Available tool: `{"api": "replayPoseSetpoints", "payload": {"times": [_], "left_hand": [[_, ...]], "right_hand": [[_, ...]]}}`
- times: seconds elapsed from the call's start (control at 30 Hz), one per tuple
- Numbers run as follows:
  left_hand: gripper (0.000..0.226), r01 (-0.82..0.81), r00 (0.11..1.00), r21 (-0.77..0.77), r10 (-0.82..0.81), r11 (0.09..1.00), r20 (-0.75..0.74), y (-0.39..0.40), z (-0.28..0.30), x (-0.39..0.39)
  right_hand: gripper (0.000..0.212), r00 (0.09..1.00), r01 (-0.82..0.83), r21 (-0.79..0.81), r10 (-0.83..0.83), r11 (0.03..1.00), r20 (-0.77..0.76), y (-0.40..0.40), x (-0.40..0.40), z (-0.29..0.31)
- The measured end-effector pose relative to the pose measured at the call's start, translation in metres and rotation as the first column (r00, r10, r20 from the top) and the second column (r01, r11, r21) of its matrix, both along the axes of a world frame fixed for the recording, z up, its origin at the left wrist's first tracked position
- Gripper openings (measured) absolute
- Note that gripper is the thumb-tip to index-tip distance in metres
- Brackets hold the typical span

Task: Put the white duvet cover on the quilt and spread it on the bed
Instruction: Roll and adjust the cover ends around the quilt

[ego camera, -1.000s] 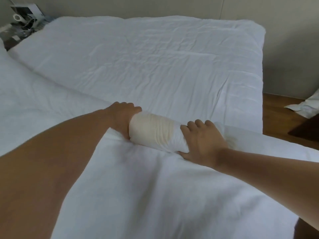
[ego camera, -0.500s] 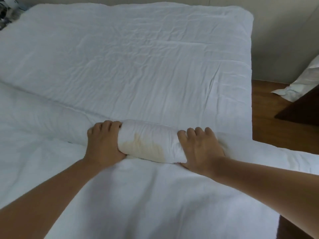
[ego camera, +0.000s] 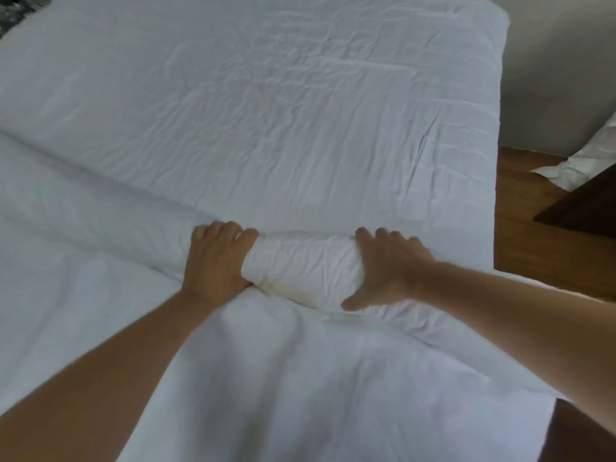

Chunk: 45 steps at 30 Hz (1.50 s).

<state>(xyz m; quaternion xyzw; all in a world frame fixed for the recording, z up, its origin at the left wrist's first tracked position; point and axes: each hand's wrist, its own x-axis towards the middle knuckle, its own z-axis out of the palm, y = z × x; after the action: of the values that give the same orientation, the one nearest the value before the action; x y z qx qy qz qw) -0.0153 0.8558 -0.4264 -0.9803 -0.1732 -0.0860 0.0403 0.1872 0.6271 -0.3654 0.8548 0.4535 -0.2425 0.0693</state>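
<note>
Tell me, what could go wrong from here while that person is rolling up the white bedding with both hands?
The roll is gripped only along a short stretch, between the left hand and the right hand. The far-left part of the roll could lag and come out crooked.

The bedding bunches into folds in front of the roll, so creases may get rolled in.

The roll lies near the bed's right edge, so its end might slide off toward the wooden floor.

One camera sits on my head, looking forward and down across the bed (ego camera: 300, 111) from its near edge, close above it, toward the far wall (ego camera: 560, 78).
</note>
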Motion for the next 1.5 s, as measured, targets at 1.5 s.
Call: {"api": "replayPoseSetpoints", "payload": {"times": [1.5], "left_hand": [[0.043,-0.266,0.930,-0.085,0.279,0.960,0.240,-0.133,-0.026,-0.169]], "right_hand": [[0.114,0.995,0.089,0.090,-0.092,0.992,0.033,-0.083,-0.179,-0.019]]}}
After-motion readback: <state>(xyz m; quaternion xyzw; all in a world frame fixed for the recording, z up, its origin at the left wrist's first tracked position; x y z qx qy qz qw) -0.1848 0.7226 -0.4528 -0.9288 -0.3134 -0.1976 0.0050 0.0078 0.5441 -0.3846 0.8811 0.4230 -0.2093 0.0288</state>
